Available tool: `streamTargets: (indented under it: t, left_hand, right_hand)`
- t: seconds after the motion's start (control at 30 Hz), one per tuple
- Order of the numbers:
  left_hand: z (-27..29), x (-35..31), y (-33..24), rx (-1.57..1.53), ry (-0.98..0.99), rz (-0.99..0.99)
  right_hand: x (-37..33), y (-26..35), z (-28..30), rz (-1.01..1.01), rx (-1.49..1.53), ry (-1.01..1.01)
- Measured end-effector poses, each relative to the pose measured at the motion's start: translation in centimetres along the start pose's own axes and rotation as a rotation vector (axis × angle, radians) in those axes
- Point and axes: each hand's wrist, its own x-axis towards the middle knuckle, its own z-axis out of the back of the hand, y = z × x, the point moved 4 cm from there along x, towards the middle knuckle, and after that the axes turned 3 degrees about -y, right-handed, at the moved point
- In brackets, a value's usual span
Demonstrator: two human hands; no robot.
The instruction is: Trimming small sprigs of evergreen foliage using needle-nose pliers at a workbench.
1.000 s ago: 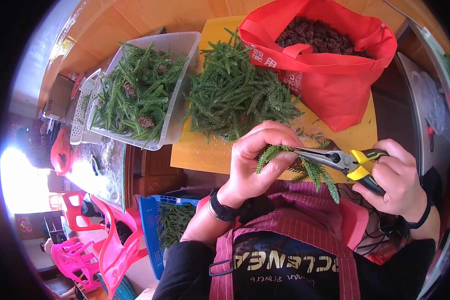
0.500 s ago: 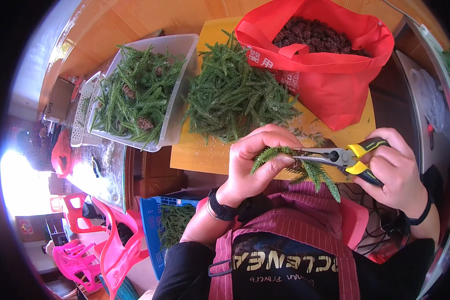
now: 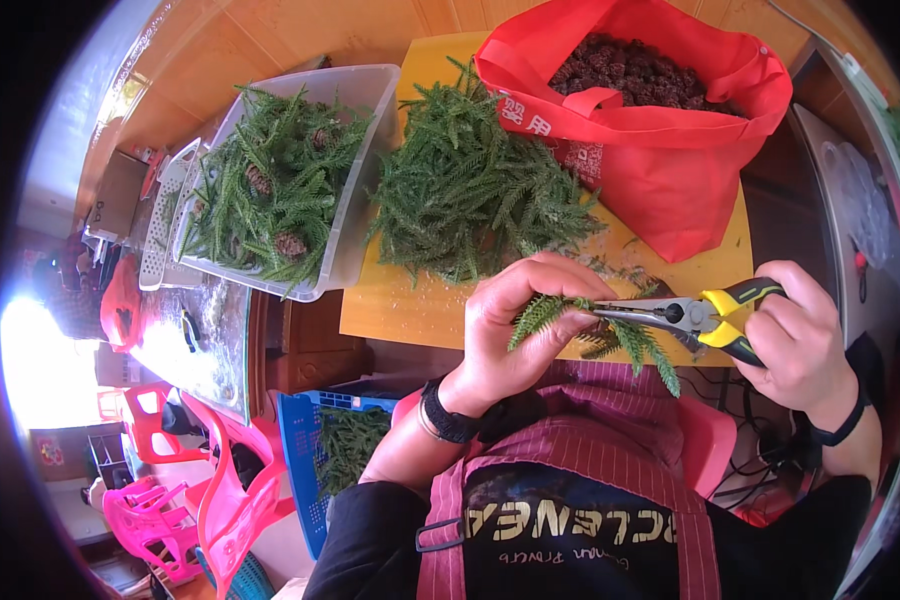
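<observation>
Hands at chest height over the yellow tabletop [image 3: 410,310]. Left hand [image 3: 515,320] curled tight round a short green needle-leaved sprig [image 3: 542,315]. Right hand [image 3: 800,340] closed on yellow-and-black-handled metal pliers [image 3: 685,316], jaws meeting the sprig. Beyond: loose green sprig pile [image 3: 475,195], red fabric bag [image 3: 660,150] of dark cones, clear plastic tub [image 3: 355,200] of sprigs.

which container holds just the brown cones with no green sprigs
The red bag at the top right: it is filled with dark brown cones only. The clear plastic bin and blue crate both hold green sprigs.
</observation>
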Motion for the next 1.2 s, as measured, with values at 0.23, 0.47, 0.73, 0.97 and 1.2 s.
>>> streamTargets:
  t: [0.23, 0.47, 0.73, 0.97, 1.2]
  left_hand:
    - [0.5, 0.4, -0.9, 0.343, 0.091, -0.429]
    - [0.5, 0.0, -1.5, 0.391, 0.154, -0.515]
    - [0.5, -0.1, -1.8, 0.376, 0.16, -0.531]
    - [0.2, -0.1, -2.2, 0.449, 0.185, -0.507]
    - [0.3, 0.0, -1.7, 0.429, 0.189, -0.513]
  right_hand:
    - [0.6, 0.0, 0.5, 0.013, -0.009, -0.046]
    - [-0.5, -0.5, 0.5, 0.043, -0.028, 0.002]
    - [-0.1, -0.5, 0.4, 0.064, 0.0, -0.015]
    - [0.4, -0.6, 0.2, 0.105, -0.031, -0.053]
    - [0.8, -0.4, 0.3, 0.109, -0.047, -0.048]
